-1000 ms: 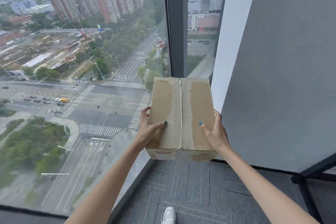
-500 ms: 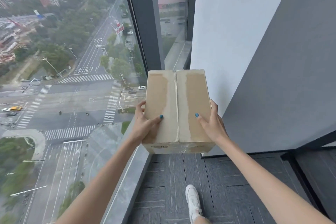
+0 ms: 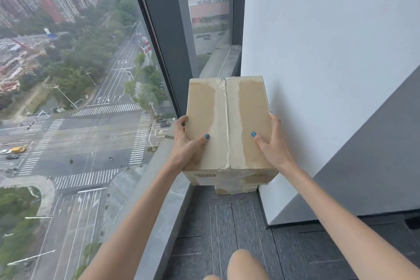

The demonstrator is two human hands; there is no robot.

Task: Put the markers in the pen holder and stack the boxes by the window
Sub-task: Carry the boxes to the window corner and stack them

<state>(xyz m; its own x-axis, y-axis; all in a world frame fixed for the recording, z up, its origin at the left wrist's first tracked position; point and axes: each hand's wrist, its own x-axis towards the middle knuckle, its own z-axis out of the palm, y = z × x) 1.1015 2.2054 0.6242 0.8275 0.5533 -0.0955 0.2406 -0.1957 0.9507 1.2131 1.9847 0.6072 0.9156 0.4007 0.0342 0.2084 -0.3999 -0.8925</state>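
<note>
Head view shows the left hand (image 3: 186, 143) and right hand (image 3: 270, 143) clamped on opposite sides of the taped brown cardboard box (image 3: 227, 125) between them, just above a smaller cardboard box (image 3: 236, 188) by the glass window (image 3: 91, 75); it is best lowered level, edges squared, before letting go.
</note>
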